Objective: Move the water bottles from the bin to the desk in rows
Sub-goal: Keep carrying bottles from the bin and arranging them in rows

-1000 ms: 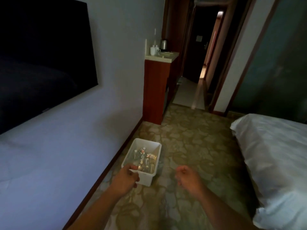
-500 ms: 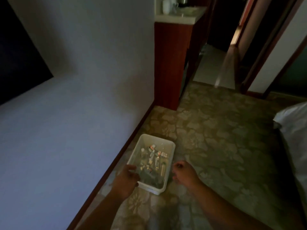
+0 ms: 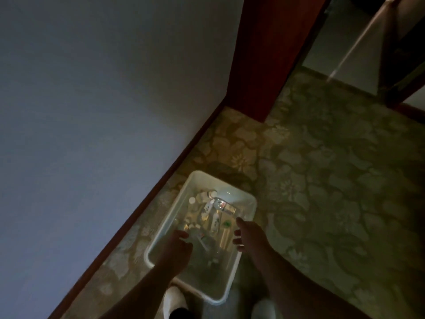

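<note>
you are looking down at a white bin (image 3: 170, 216) that is sitting on the patterned carpet (image 3: 333, 180). the water bottles (image 3: 213, 215) are all lying inside the bin, jumbled on their sides, some with white caps showing. none of them are lined up.

your left hand (image 3: 177, 248) is hanging over the near left part of the bin, just inside its rim. its fingers are bending a little. it is too dark there to tell if it is holding or touching a bottle.

your right hand (image 3: 249, 233) is reaching over the right rim of the bin. its fingers are spreading apart and it is holding nothing. the tips are pointing in toward the bottles.

the pale wall (image 3: 92, 111) is running along the left of the bin, with a dark wood strip (image 3: 161, 183) at its foot. a red-brown cabinet (image 3: 253, 65) is standing past the far end of the bin. two white slippers (image 3: 173, 300) are showing at the near end of the bin, one on each side.
</note>
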Demonstrator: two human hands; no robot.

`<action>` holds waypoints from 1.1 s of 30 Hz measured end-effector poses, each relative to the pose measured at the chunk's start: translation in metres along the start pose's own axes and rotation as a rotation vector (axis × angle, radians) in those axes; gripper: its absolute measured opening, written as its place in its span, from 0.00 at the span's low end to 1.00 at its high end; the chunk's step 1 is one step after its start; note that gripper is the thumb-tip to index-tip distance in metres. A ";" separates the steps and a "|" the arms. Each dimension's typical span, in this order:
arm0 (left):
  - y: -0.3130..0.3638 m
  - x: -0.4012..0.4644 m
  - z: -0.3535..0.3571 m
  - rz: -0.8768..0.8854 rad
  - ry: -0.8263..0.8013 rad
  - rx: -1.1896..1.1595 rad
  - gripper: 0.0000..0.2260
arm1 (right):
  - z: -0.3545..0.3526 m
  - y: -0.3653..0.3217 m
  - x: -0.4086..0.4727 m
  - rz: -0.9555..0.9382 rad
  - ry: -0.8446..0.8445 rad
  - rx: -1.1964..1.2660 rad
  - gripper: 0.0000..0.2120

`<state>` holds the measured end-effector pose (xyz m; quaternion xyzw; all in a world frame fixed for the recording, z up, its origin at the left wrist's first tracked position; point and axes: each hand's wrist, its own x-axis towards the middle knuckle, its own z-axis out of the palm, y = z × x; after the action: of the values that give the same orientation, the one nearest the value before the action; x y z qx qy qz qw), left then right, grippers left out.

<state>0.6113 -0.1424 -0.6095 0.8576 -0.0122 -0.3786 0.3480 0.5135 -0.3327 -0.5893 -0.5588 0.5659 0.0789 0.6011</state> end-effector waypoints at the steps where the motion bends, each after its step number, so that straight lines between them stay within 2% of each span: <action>1: -0.003 0.027 0.011 -0.008 0.017 -0.006 0.07 | 0.005 -0.003 0.025 0.018 -0.006 0.003 0.11; 5: -0.039 0.111 0.071 -0.104 -0.072 0.024 0.08 | 0.020 0.020 0.125 0.084 -0.088 -0.124 0.12; 7: -0.060 0.161 0.102 -0.121 -0.105 0.009 0.08 | 0.031 0.038 0.184 0.038 -0.114 -0.356 0.15; 9: -0.078 0.220 0.134 -0.129 -0.042 0.031 0.07 | 0.045 0.052 0.248 -0.054 -0.074 -0.575 0.24; 11: -0.096 0.272 0.170 -0.122 0.015 0.065 0.12 | 0.056 0.066 0.306 -0.179 -0.040 -0.676 0.32; 13: -0.116 0.311 0.210 -0.097 0.029 0.114 0.19 | 0.063 0.080 0.357 -0.294 0.005 -0.733 0.33; 16: -0.137 0.358 0.256 -0.072 0.104 0.160 0.25 | 0.079 0.105 0.426 -0.374 0.096 -0.855 0.33; 20: -0.165 0.392 0.284 -0.227 0.118 0.207 0.35 | 0.106 0.140 0.462 -0.389 0.153 -1.243 0.36; 22: -0.176 0.398 0.288 -0.232 0.131 0.249 0.30 | 0.104 0.154 0.470 -0.315 0.121 -1.186 0.36; 25: -0.171 0.414 0.270 -0.163 0.123 0.220 0.17 | 0.097 0.150 0.485 -0.279 0.035 -0.910 0.33; 27: -0.166 0.414 0.255 -0.162 0.087 0.100 0.16 | 0.096 0.143 0.484 -0.256 -0.051 -0.729 0.35; 29: -0.157 0.396 0.244 -0.180 0.076 -0.027 0.16 | 0.090 0.140 0.466 -0.120 -0.108 -0.457 0.35; 31: -0.144 0.370 0.233 -0.179 0.125 -0.122 0.13 | 0.081 0.133 0.438 0.003 -0.151 -0.213 0.31; 33: -0.126 0.342 0.214 -0.156 0.166 -0.191 0.10 | 0.069 0.118 0.408 0.066 -0.258 -0.068 0.27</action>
<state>0.6838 -0.2693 -1.0058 0.8471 0.1194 -0.3319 0.3974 0.6099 -0.4562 -0.9901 -0.5451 0.4991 0.1892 0.6465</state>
